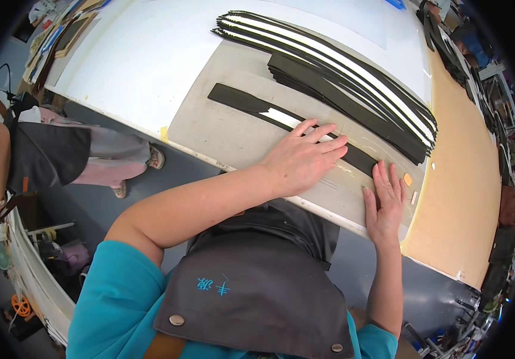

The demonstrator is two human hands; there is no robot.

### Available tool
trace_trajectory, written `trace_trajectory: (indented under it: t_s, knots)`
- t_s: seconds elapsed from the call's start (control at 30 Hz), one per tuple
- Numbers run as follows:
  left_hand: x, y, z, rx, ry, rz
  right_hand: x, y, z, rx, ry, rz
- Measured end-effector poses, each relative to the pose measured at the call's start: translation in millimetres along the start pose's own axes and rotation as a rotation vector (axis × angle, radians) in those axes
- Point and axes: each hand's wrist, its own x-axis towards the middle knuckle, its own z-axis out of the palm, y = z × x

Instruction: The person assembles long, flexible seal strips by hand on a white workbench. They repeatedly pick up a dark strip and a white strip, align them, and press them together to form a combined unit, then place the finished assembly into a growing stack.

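Note:
A long black strip with a white section lies on the grey work mat. Across its middle rests my left hand, fingers stretched out and pressing lightly on it. My right hand touches the strip's right end with extended fingertips, its thumb held apart. Part of the strip is hidden beneath my left fingers. Just beyond it sits a stack of plain black strips. Farther back lies a fanned bundle of black-and-white strips, partly beside that stack.
By my right hand are a small orange piece and a small pale stick. A tan board covers the table's right side. Another person stands left of the white table. Stacked boards lie at the far left.

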Motion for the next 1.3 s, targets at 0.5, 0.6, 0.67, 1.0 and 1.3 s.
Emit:
trace_trajectory:
  t_s: [0.5, 0.6, 0.67, 1.0, 1.3]
  knots:
    - [9.2, -6.2, -4.9, -0.128, 0.002, 0.023, -0.8, -3.5, -1.0, -0.02, 0.052, 0.014]
    - [27.4, -13.9, 1.4, -0.177, 0.042, 0.062, -0.5, -2.8, -4.4, -0.021, 0.032, 0.036]
    - [39.9, -18.9, -4.7, -0.232, -0.037, 0.063, -0.7, -3.0, -6.4, -0.012, 0.02, 0.059]
    - [49.7, -26.9, 3.0, -0.414, 0.022, 0.007, 3.3, -3.3, -11.0, -0.021, -0.049, 0.087]
    - [51.8, -27.6, 4.6, -0.462, -0.071, -0.047, -0.4, 0.9, -5.2, -0.017, -0.033, 0.113]
